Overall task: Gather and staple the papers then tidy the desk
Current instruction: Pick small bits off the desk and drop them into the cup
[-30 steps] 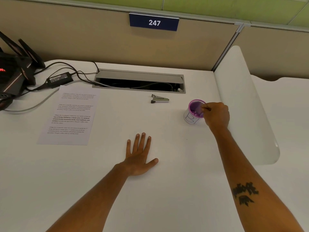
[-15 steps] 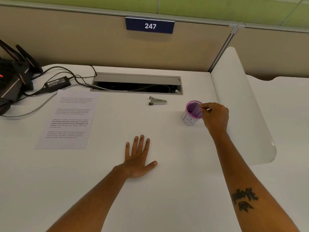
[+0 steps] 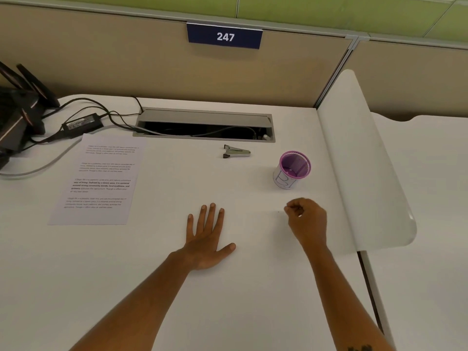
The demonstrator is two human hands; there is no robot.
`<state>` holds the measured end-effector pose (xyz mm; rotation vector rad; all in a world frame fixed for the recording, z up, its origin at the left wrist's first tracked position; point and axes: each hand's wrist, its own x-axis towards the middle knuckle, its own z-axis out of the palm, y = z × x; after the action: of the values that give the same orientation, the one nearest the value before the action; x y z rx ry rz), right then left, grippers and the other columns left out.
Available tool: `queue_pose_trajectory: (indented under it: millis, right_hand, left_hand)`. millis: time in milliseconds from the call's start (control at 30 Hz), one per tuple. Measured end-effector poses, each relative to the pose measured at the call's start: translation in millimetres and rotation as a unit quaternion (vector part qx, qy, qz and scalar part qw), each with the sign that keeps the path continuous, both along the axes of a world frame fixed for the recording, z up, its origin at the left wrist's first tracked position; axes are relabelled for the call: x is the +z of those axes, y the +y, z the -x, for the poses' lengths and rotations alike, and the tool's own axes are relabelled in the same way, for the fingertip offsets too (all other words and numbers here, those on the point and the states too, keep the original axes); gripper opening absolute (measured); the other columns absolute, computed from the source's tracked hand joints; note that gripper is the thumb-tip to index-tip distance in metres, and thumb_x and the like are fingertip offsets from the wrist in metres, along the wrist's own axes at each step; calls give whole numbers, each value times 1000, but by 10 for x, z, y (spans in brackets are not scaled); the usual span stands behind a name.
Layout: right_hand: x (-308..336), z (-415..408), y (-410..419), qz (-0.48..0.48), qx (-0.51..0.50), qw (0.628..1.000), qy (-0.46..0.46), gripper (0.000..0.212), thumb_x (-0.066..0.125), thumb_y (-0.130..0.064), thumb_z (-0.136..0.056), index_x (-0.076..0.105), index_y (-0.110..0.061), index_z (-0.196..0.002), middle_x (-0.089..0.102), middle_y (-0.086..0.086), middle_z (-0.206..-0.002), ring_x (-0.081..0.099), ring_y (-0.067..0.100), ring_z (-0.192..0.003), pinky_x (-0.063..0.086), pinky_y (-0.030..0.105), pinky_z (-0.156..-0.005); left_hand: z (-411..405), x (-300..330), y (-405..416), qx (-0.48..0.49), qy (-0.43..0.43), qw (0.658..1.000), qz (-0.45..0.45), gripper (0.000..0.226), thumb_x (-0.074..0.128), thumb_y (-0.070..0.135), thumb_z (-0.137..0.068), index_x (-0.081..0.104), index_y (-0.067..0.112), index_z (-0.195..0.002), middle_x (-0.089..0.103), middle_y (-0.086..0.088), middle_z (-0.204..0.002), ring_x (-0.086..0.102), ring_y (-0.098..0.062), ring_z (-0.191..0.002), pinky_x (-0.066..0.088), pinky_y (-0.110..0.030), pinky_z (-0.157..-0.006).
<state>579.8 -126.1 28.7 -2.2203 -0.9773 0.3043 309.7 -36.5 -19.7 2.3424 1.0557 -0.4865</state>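
A printed sheet of paper (image 3: 97,179) lies flat on the left part of the white desk (image 3: 152,287). A small metal stapler (image 3: 237,154) rests near the cable slot at the back. A purple mesh cup (image 3: 293,168) with a white label stands upright to the right of the stapler. My left hand (image 3: 206,239) lies flat on the desk, palm down, fingers spread. My right hand (image 3: 307,220) hovers in front of the cup, apart from it, with its fingers curled in; nothing shows in it.
A grey cable slot (image 3: 203,125) is cut into the back of the desk. A black power adapter (image 3: 82,124), cables and a dark router (image 3: 17,115) crowd the far left. A white curved divider (image 3: 364,160) borders the right side. A beige partition (image 3: 152,62) stands behind.
My right hand has pulled back from the purple cup's rim toward me and curled shut. The cup stays in place. My left hand has not moved.
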Motion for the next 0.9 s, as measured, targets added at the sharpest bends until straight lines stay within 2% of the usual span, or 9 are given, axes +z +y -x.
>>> queue_pose_trajectory:
  millis: [100, 233, 533, 667, 800, 900]
  right_hand:
    - [-195, 60, -49, 50, -6, 999, 10, 7, 80, -11, -86, 77, -14, -93, 76, 0, -91, 67, 14, -79, 57, 28, -79]
    - [-278, 121, -8, 59, -5, 998, 12, 9, 81, -15, -87, 78, -12, -95, 75, 1, -94, 68, 17, -84, 52, 26, -80]
    - [-327, 137, 87, 99, 23, 994, -50, 8, 75, -14, -93, 81, -9, -92, 74, 5, -91, 68, 23, -82, 48, 28, -72]
    - [-317, 169, 151, 126, 19, 990, -65, 8, 72, -8, -93, 78, -6, -87, 72, 7, -88, 68, 25, -80, 43, 28, -68]
    - [-287, 231, 199, 169, 34, 980, -101, 5, 70, 1, -87, 73, -2, -86, 68, 10, -88, 64, 27, -81, 48, 31, -64]
    - [-288, 296, 223, 219, 59, 966, -127, 12, 67, -1, -86, 68, 0, -98, 65, 13, -96, 61, 29, -88, 52, 35, -65]
  left_hand:
    - [-3, 6, 0, -3, 3, 1000, -1, 111, -3, 88, -71, -36, 25, -156, -50, -2, -160, -47, -24, -147, -27, -57, -121]
    - [0, 9, 0, -4, 3, 1000, 0, 112, -5, 89, -68, -36, 26, -156, -50, -1, -160, -47, -24, -147, -28, -56, -120]
    - [4, 23, -3, -7, 3, 1000, 4, 110, -3, 88, -71, -37, 26, -155, -51, -1, -159, -48, -24, -146, -28, -56, -120]
    - [1, 17, 1, -8, 2, 1000, 4, 112, -5, 89, -69, -37, 25, -155, -51, -2, -159, -48, -24, -146, -27, -57, -121]
    - [5, 20, 0, -6, -1, 1000, 6, 112, -6, 89, -68, -37, 25, -155, -51, -1, -159, -48, -24, -146, -26, -57, -121]
    - [5, 19, -1, -6, 1, 1000, 5, 110, -4, 89, -70, -38, 25, -154, -51, -1, -159, -48, -24, -146, -27, -57, -121]
